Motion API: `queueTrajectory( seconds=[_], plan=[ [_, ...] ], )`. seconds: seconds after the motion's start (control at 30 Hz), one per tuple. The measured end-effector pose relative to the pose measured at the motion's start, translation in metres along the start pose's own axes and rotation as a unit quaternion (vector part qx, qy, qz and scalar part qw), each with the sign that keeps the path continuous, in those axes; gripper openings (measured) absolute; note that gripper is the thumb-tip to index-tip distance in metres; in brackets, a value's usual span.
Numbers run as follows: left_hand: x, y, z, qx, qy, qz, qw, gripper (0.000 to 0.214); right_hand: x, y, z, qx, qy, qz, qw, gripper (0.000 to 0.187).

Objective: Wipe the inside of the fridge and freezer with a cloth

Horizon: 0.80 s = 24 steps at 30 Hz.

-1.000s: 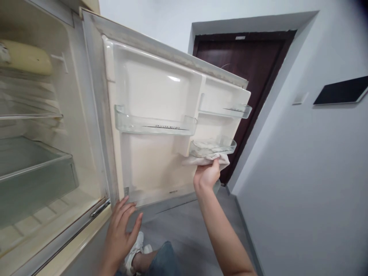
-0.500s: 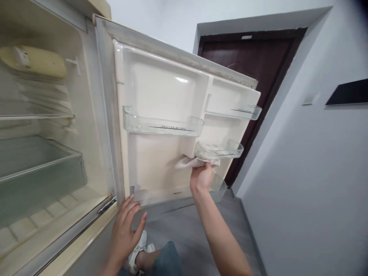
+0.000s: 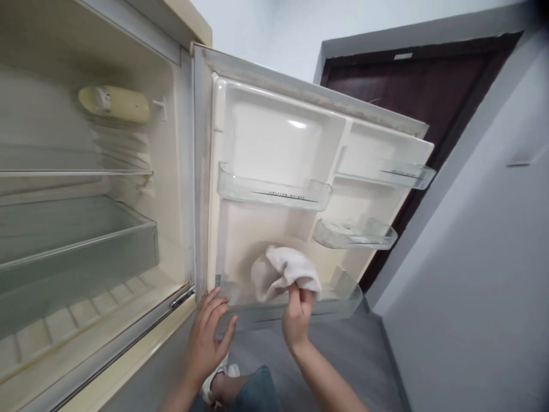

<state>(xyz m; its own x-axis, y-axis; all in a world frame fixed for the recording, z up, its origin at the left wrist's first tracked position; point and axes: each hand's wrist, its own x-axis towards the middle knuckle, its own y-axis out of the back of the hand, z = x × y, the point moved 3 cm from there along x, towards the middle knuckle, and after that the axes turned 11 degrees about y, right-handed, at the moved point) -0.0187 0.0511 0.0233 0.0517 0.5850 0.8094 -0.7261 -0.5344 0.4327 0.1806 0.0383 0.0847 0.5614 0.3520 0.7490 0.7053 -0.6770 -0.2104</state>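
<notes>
A crumpled white cloth [image 3: 295, 266] is pinched in my right hand [image 3: 297, 315], held in front of the lower part of the open refrigerator door [image 3: 270, 129]. Behind and below the cloth runs the clear bottom door bin [image 3: 343, 303]. My left hand [image 3: 211, 332] is at the door's lower hinge-side corner, its fingers apart and nothing in them. Its fingertips are at the end of the bottom bin; whether they touch it I cannot tell. Higher on the door are a clear utility-pocket shelf [image 3: 274, 191] and a small clear bin [image 3: 355, 236].
To the left, the refrigerator's inside holds a glass shelf [image 3: 77, 172], a clear drawer [image 3: 77, 246] and a yellowish lamp housing [image 3: 128, 104]. A dark red door [image 3: 412, 86] and a pale wall [image 3: 480, 274] stand behind. Grey floor [image 3: 343, 355] lies below, with my white shoe [image 3: 210, 386].
My right hand has drawn the cloth down and away from under the small bin, and the cloth hangs more bunched up. My left hand stays at the door corner. The view has shifted left.
</notes>
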Motion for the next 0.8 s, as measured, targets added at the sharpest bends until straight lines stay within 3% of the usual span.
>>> queueTrajectory(
  seconds=[0.07, 0.17, 0.27, 0.33, 0.4, 0.47, 0.53, 0.63, 0.8],
  plan=[
    [0.001, 0.001, 0.001, -0.003, 0.003, -0.001, 1.0, 0.022, 0.005, -0.012, -0.013, -0.031, 0.092, -0.064, 0.993, 0.026],
    [0.001, 0.001, 0.003, -0.003, 0.004, -0.004, 1.0, 0.023, 0.027, -0.041, -0.041, -0.089, 0.239, -0.122, 0.959, 0.021],
    [0.0, 0.001, 0.004, 0.003, 0.007, -0.014, 1.0, 0.021, 0.048, -0.08, -0.067, -0.119, 0.314, -0.201, 0.92, 0.021],
    [-0.001, 0.002, 0.004, 0.002, 0.013, -0.014, 1.0, 0.021, 0.054, -0.105, -0.079, -0.088, 0.318, -0.226, 0.916, 0.026],
    [-0.001, 0.002, 0.004, -0.001, 0.016, -0.01, 1.0, 0.02, 0.052, -0.126, -0.085, -0.036, 0.299, -0.215, 0.929, 0.043],
    [-0.001, 0.003, 0.004, -0.003, 0.017, -0.01, 1.0, 0.021, 0.043, -0.142, -0.084, -0.005, 0.28, -0.204, 0.938, 0.062],
    [-0.001, 0.002, 0.003, -0.001, 0.016, -0.009, 1.0, 0.022, 0.03, -0.152, -0.079, -0.004, 0.275, -0.22, 0.936, 0.068],
    [-0.003, 0.0, 0.001, 0.011, 0.013, -0.006, 1.0, 0.023, 0.011, -0.151, -0.067, -0.008, 0.266, -0.25, 0.931, 0.064],
    [-0.007, -0.004, -0.001, 0.032, 0.02, 0.017, 0.999, 0.031, -0.001, -0.125, -0.044, -0.002, 0.218, -0.312, 0.925, 0.053]
  ],
)
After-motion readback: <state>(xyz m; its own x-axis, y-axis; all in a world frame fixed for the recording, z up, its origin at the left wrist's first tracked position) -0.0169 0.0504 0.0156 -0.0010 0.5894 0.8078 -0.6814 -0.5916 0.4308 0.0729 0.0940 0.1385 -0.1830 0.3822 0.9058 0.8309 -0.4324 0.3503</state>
